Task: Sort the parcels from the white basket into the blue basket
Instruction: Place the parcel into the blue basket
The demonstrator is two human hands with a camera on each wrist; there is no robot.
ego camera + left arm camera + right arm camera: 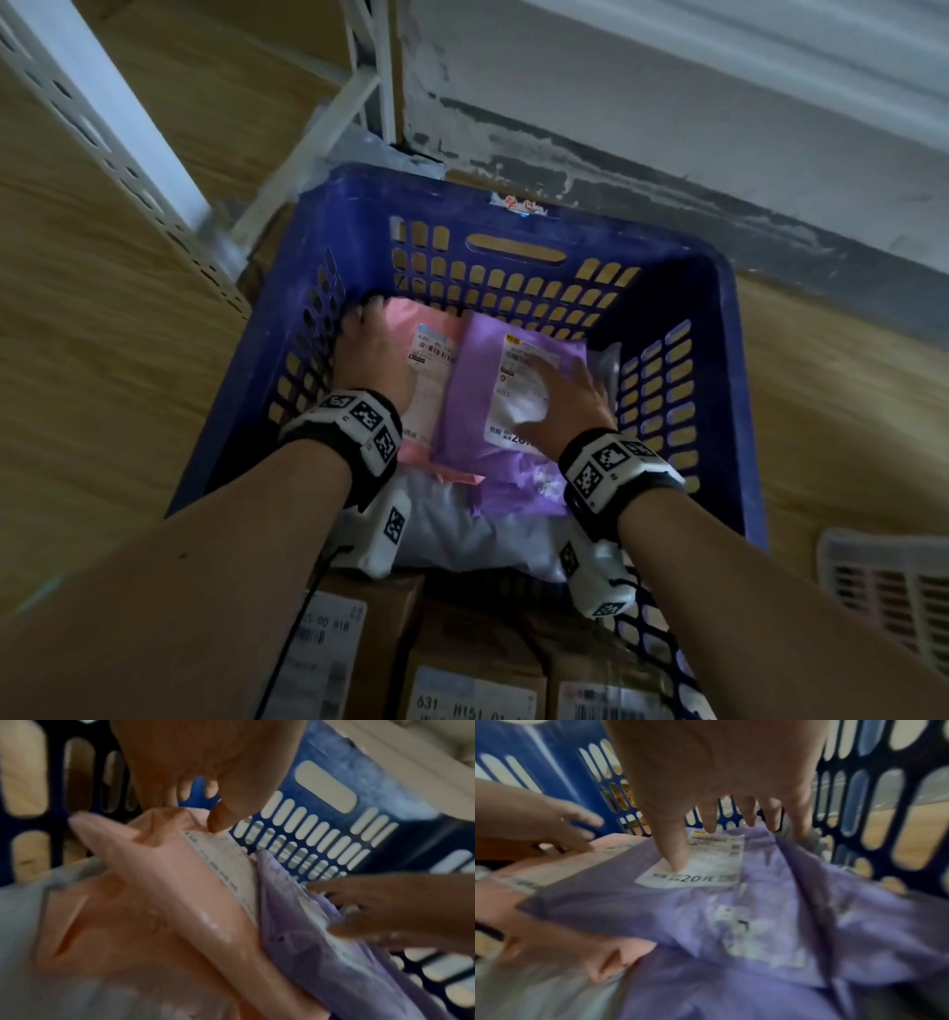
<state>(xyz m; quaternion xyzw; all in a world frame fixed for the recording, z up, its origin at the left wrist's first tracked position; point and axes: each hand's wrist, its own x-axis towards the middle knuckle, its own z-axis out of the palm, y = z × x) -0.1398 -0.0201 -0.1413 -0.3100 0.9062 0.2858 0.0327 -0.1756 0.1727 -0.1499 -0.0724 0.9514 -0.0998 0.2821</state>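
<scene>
Head view showed the purple parcel (475,406) lying flat inside the blue basket (719,390), with its long side running from 6 o'clock to 12 o'clock and its white label (518,380) facing up near the far end. The pink parcel (436,334) lay just beside it at 9 o'clock, pointing the same way, and the purple one lapped over its edge. Both sat on a pale grey bag (462,529) that filled the near part of the basket.

The right hand (562,403) lay on the purple parcel with its fingers spread and flat, pressing on the label and grasping nothing. The left hand (372,354) reached to the far left corner of the pink parcel; its thumb (218,821) touched the top of that parcel's label, but I could not tell if the other fingers gripped the bag.

The basket stood on a light wooden floor (102,334). A white metal rack (128,169) stood at 10 o'clock and a grey, scuffed wall (667,128) at 12 o'clock. Brown boxes (472,663) with labels sat at 6 o'clock. A bit of the white basket (888,591) showed at 4 o'clock, cut off by the edge.

Both wrist views were blurry, so the small print on the labels was hard to read.
</scene>
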